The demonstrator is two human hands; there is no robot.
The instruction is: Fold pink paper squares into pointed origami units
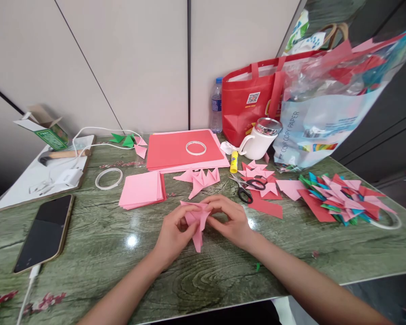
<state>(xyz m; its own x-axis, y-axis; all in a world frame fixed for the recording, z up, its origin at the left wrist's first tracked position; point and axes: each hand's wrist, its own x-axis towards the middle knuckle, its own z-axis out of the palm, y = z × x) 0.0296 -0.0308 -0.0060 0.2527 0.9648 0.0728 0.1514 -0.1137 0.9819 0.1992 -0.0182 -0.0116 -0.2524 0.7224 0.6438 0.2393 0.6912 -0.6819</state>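
A folded pink paper piece with pointed flaps is pinched between my two hands, one tip pointing down toward me. My left hand grips its left side with thumb and fingers. On the other side, my right hand closes thumb and fingers on its right edge. Just beyond my hands lies another folded pink paper shape with several points. A stack of pink paper squares rests to the left. Scissors with black handles lie to the right, beside folded pink pieces and red paper scraps.
Behind are large red and pink sheets with a tape roll on top, a yellow glue stick, a white mug and a red bag. Colourful folded pieces heap at right; a phone lies left.
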